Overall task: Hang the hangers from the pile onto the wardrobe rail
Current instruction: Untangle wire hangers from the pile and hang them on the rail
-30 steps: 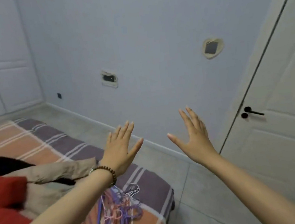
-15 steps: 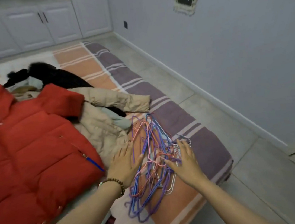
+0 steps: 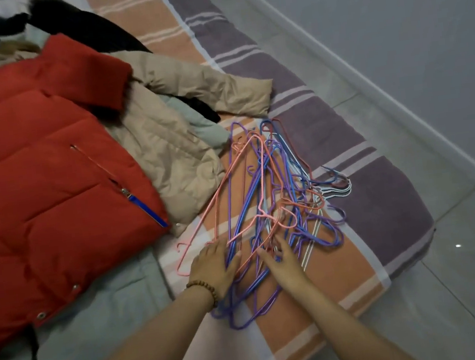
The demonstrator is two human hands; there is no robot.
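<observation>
now both grips have dropped from mid-air, where they faced the wall a second ago, onto the tangled pile of thin pink, purple and blue wire hangers (image 3: 274, 199), just right of the red quilted puffer jacket (image 3: 44, 160). the left grip (image 3: 213, 267) rests on the pile's near edge and the right grip (image 3: 283, 259) reaches among the wires; whether either has closed on a hanger i cannot tell. picking looks barely begun. the pile lies on an orange-and-purple striped bed cover (image 3: 365, 195); further right of the jacket, grey floor tiles (image 3: 463, 272) meet a pale wall (image 3: 389, 14).
</observation>
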